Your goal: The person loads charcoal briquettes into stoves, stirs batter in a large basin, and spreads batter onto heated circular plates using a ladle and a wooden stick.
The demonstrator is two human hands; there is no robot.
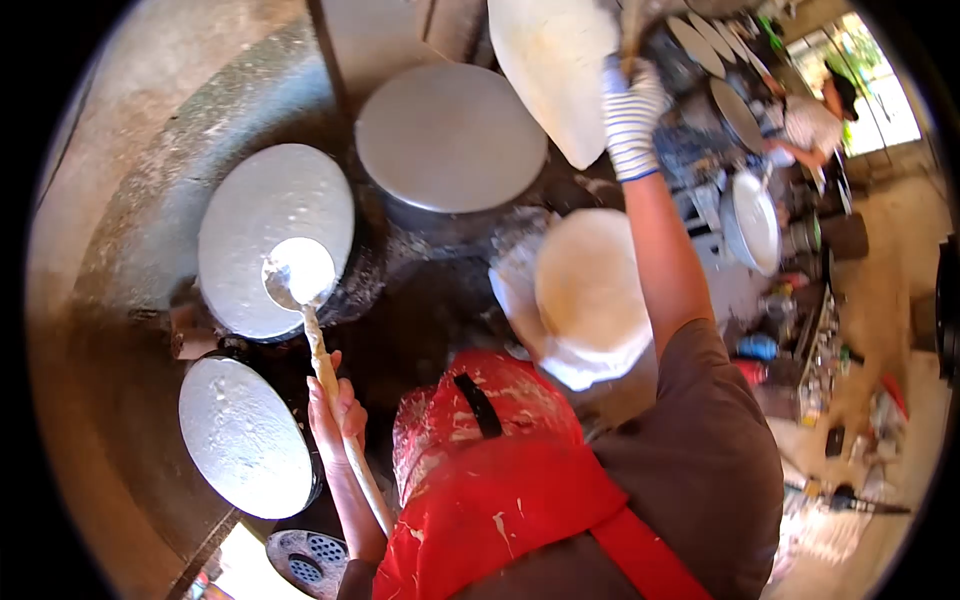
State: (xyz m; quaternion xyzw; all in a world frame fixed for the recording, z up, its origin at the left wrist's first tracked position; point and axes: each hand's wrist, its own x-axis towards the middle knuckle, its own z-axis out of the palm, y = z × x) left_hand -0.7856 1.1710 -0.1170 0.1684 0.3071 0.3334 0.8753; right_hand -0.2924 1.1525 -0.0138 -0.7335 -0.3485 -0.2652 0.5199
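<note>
My left hand (338,410) is closed around the long handle of a ladle (300,272), whose bowl lies over the batter-covered round griddle (235,215). My right hand (634,112), in a striped glove, is raised at the top and gripped round a wooden stick (630,35). Beside the stick and glove hangs a large pale flatbread (555,75); whether the stick carries it I cannot tell. Left of the bread is a bare grey griddle (450,140). Nearer on the left, another griddle (243,440) is coated with white batter.
Below my right arm sits a round stack of flatbreads (592,280) on white cloth (590,370). At the right, another person (812,125) works among more griddles and a white basin (755,222). A perforated metal plate (308,560) lies at the lower left.
</note>
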